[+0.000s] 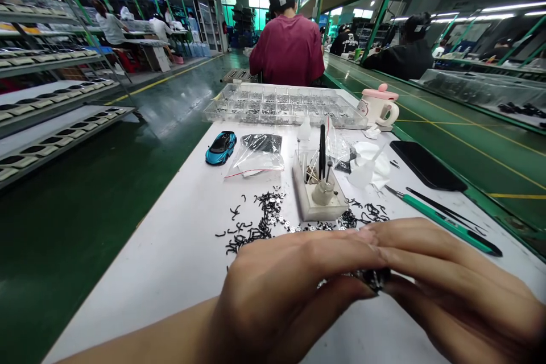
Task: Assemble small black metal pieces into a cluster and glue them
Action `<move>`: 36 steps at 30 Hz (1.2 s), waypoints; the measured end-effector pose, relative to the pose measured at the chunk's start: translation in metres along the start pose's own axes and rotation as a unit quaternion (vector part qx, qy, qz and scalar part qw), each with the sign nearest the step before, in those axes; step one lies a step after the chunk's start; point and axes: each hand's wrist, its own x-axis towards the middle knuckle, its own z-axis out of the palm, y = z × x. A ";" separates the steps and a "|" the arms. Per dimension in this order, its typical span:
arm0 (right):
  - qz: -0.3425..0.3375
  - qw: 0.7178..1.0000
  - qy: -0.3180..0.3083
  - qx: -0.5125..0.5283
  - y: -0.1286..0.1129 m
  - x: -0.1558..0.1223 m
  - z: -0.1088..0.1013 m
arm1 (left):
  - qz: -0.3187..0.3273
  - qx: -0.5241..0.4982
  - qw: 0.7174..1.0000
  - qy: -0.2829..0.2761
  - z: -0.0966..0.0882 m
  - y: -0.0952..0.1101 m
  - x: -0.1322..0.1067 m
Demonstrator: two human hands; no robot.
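My left hand (294, 273) and my right hand (456, 267) meet fingertip to fingertip low over the white table. Between their closed fingers sits a small shiny black part (376, 280); most of it is hidden, and its kind cannot be made out. Just beyond my left hand lie many loose curved black pieces (256, 230), with small silvery clips (275, 199) among them. More black pieces (369, 211) are scattered beyond my right hand. A pale holder block (305, 207) with a small glass bottle (323, 192), swabs and black tweezers stands behind the pieces.
A green-handled craft knife (447, 222), dark tweezers (430, 203) and a black phone (426, 165) lie right. Left are a blue toy car (220, 148) and a plastic bag (259, 153). A clear compartment tray (281, 108) and pink-lidded mug (377, 107) stand behind; a person (288, 48) sits beyond.
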 end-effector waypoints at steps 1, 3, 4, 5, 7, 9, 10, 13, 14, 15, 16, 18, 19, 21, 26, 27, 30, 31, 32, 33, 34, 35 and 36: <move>0.011 1.000 0.009 -0.002 -0.001 0.000 0.001 | -0.003 0.005 1.000 -0.001 0.000 0.001 -0.001; 0.019 0.999 0.027 -0.012 -0.003 0.001 0.003 | -0.034 0.023 0.999 -0.005 0.001 0.003 -0.003; 0.015 0.999 0.031 -0.020 -0.004 0.002 0.003 | -0.051 0.034 0.998 -0.011 0.001 0.004 -0.004; 0.013 0.999 0.035 -0.027 -0.004 0.004 0.003 | -0.066 0.046 0.997 -0.020 0.000 0.005 -0.005; 0.007 0.998 0.041 -0.037 -0.005 0.007 0.002 | -0.084 0.057 0.994 -0.034 -0.001 0.007 -0.006; -0.002 0.998 0.040 -0.044 -0.006 0.010 0.001 | -0.072 0.049 0.996 -0.037 -0.003 0.007 -0.005; -0.005 0.998 0.042 -0.045 -0.006 0.012 0.001 | -0.072 0.046 0.996 -0.033 -0.003 0.007 -0.004; -0.015 0.998 0.038 -0.037 -0.007 0.014 0.001 | -0.057 0.041 0.997 -0.024 -0.004 0.007 -0.001; -0.016 0.999 0.033 -0.030 -0.007 0.015 0.001 | -0.052 0.042 0.998 -0.021 -0.004 0.007 -0.001; -0.016 0.999 0.028 -0.023 -0.007 0.015 0.001 | -0.050 0.043 0.998 -0.018 -0.003 0.008 -0.001; -0.016 0.999 0.026 -0.017 -0.006 0.015 0.001 | -0.050 0.042 0.998 -0.014 -0.003 0.008 -0.001; -0.016 1.000 0.022 -0.012 -0.006 0.014 0.002 | -0.064 0.031 0.997 -0.018 -0.002 0.010 -0.001; -0.013 0.999 0.025 -0.017 -0.006 0.014 0.002 | -0.083 0.016 0.996 -0.015 -0.001 0.010 -0.001; -0.012 0.999 0.035 -0.036 -0.005 0.014 0.002 | -0.159 -0.049 0.986 0.008 0.001 0.010 -0.001; -0.014 0.992 0.061 -0.111 -0.004 0.015 0.000 | -0.447 -0.316 0.836 0.027 0.005 0.005 0.002; -0.014 0.991 0.064 -0.120 -0.004 0.016 -0.001 | -0.485 -0.363 0.796 0.016 0.005 0.003 0.002; -0.014 0.989 0.071 -0.128 -0.006 0.018 -0.002 | -0.528 -0.453 0.718 0.002 0.005 0.002 0.004; -0.014 0.989 0.071 -0.132 -0.006 0.018 -0.003 | -0.532 -0.464 0.708 0.006 0.005 0.002 0.004; -0.014 0.988 0.068 -0.136 -0.006 0.019 -0.002 | -0.539 -0.466 0.701 0.011 0.005 0.002 0.005; -0.014 0.988 0.062 -0.140 -0.006 0.019 -0.002 | -0.548 -0.466 0.694 0.015 0.005 0.002 0.006; -0.014 0.988 0.058 -0.143 -0.006 0.019 -0.002 | -0.557 -0.467 0.687 0.018 0.005 0.002 0.006; -0.015 0.988 0.055 -0.144 -0.005 0.019 -0.001 | -0.564 -0.465 0.682 0.019 0.005 0.001 0.007; -0.016 0.988 0.049 -0.142 -0.005 0.019 0.000 | -0.567 -0.464 0.680 0.018 0.005 0.001 0.008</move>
